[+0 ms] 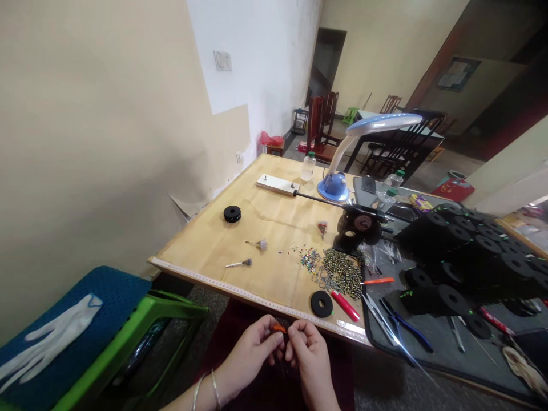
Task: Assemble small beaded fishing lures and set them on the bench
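Note:
Low in the view, just off the table's near edge, my left hand (260,347) pinches a small orange ribbed piece (279,329) between thumb and fingers. My right hand (309,347) is closed in a pinch beside its right end; what those fingertips hold is too small to make out. Just beyond my hands lie a black foam ring (321,303) and a red-handled tool (345,306). Behind these is a pile of small yellow-and-black striped pieces (342,272), with tiny coloured beads (310,260) scattered at its left.
Two small brushes (258,244) and a black spool (232,214) lie on the wooden table (197,240). A blue desk lamp (334,186) stands behind. At the right, scissors (379,319), blue pliers (406,326) and many black foam rolls (436,299) cover a grey mat.

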Demonstrator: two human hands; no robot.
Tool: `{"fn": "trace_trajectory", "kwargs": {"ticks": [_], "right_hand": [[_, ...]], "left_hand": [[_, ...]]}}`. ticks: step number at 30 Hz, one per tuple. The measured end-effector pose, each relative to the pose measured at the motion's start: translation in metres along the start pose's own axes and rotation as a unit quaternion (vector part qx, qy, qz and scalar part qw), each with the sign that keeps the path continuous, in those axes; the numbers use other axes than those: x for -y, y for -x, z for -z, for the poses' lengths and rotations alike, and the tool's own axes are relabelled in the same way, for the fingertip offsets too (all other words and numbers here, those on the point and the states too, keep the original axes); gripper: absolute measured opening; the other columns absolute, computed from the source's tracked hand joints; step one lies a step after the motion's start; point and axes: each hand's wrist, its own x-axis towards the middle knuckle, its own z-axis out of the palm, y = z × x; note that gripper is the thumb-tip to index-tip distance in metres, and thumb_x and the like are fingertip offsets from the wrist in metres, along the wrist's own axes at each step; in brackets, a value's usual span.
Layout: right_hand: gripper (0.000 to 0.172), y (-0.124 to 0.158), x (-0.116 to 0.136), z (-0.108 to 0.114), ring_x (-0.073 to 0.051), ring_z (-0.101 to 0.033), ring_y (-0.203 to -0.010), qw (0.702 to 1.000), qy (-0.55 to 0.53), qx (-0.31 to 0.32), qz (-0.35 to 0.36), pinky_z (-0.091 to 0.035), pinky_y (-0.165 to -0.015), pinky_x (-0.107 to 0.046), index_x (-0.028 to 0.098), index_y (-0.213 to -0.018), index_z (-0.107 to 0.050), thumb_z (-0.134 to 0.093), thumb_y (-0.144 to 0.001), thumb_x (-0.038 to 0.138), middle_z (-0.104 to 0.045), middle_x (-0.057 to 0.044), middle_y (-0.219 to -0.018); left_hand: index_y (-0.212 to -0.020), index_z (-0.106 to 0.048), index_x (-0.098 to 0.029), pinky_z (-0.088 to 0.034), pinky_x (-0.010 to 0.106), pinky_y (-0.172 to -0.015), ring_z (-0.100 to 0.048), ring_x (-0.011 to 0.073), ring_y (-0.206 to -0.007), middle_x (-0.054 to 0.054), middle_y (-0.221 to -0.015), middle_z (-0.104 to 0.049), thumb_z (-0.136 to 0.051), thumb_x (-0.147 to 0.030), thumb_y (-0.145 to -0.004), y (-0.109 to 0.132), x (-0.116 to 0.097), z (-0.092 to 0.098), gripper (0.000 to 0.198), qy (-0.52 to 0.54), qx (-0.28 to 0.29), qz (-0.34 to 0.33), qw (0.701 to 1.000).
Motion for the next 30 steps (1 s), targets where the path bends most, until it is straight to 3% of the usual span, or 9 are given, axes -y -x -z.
{"fn": "trace_trajectory", "kwargs": {"ticks": [9,20,30], "right_hand": [[0.046,0.0010,-0.0037,0.0019,-0.005,-0.036,-0.035,1.000,0.001,0.013,-0.023,-0.023,-0.039,-0.017,0.017,-0.070,-0.053,-0.073,-0.066,0.059,-0.050,0.007,-0.040],[0.047,0.0062,-0.0094,0.0003,-0.003,-0.031,-0.032,0.997,0.015,0.049,-0.065,-0.015,-0.036,-0.016,0.018,-0.067,-0.047,-0.069,-0.070,0.060,-0.056,0.004,-0.041],[0.044,0.0085,-0.0108,-0.0015,-0.003,-0.033,-0.031,0.993,-0.015,0.062,-0.100,-0.013,-0.035,-0.016,0.019,-0.066,-0.047,-0.070,-0.070,0.055,-0.057,0.003,-0.040]], "left_hand": [[-0.077,-0.054,-0.016,-0.040,0.021,-0.049,-0.052,0.0108,-0.053,-0.003,-0.059,-0.056,-0.066,-0.042,-0.074,-0.0018,0.0008,-0.0014,0.029,0.006,-0.021,0.025,0.999],[-0.075,-0.055,-0.016,-0.041,0.021,-0.048,-0.051,0.0110,-0.053,-0.004,-0.065,-0.053,-0.063,-0.041,-0.075,-0.0054,0.0063,0.0049,0.026,-0.068,-0.095,-0.027,0.993],[-0.074,-0.054,-0.017,-0.042,0.022,-0.052,-0.049,0.0116,-0.056,-0.003,-0.067,-0.053,-0.061,-0.036,-0.078,-0.0038,0.0071,0.0048,0.021,-0.081,-0.088,-0.044,0.992]]}}
